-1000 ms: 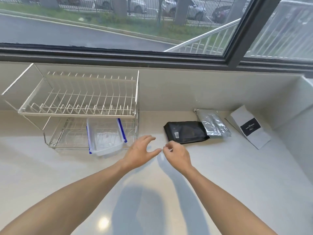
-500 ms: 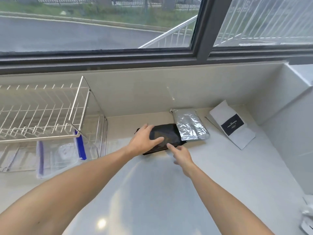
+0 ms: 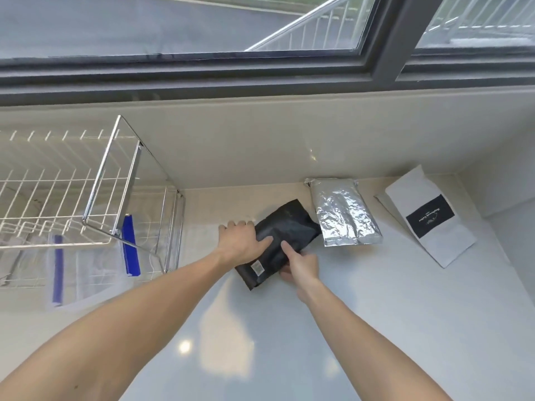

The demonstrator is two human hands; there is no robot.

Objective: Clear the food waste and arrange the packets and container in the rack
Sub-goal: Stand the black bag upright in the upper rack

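A black packet is tilted up off the white counter, held between both hands. My left hand grips its left edge with the thumb across the front. My right hand holds its lower right side from beneath. Just right of it a silver foil packet lies flat. Farther right, a white packet with a black label lies against the corner. At the left stands a two-tier wire rack. A clear container with blue clips rests in the rack's bottom tier.
The counter ends at a low wall under a dark-framed window. A side wall closes off the right end beyond the white packet.
Both hands reached from the counter's middle to the black packet, took hold of it and lifted and turned it. The view swung right, shifting the rack toward the left edge.
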